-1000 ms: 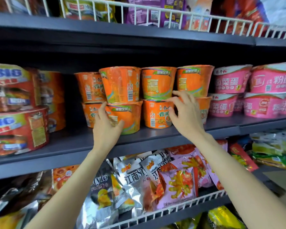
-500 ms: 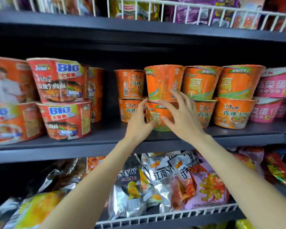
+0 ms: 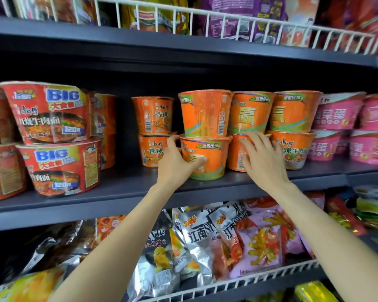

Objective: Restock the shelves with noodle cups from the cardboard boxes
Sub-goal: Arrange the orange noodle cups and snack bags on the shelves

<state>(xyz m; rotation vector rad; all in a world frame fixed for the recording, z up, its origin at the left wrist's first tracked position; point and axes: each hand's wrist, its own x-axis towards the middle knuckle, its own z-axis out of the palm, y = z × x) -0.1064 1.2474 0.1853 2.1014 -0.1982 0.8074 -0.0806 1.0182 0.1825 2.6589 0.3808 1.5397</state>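
Left hand [image 3: 176, 164] is gripping the lower orange noodle cup [image 3: 207, 159] of the front stack: thumb curled across its front, fingers wrapping round its left side. That cup is sitting on the dark grey shelf [image 3: 122, 188], near the front edge, with a second orange cup [image 3: 204, 114] stacked on top of it. Right hand [image 3: 263, 159] is lying flat with fingers spread and straight, pressing on the front of the next lower orange cup [image 3: 236, 156] just to the right, not gripping anything. The hands are apart, one cup each. More orange cups are sitting in two-high stacks left of the left hand and right of the right hand. Red BIG bowls [image 3: 50, 114] are sitting well to the left, pink cups [image 3: 338, 112] further right. Snack bags [image 3: 205, 240] are lying below both forearms.
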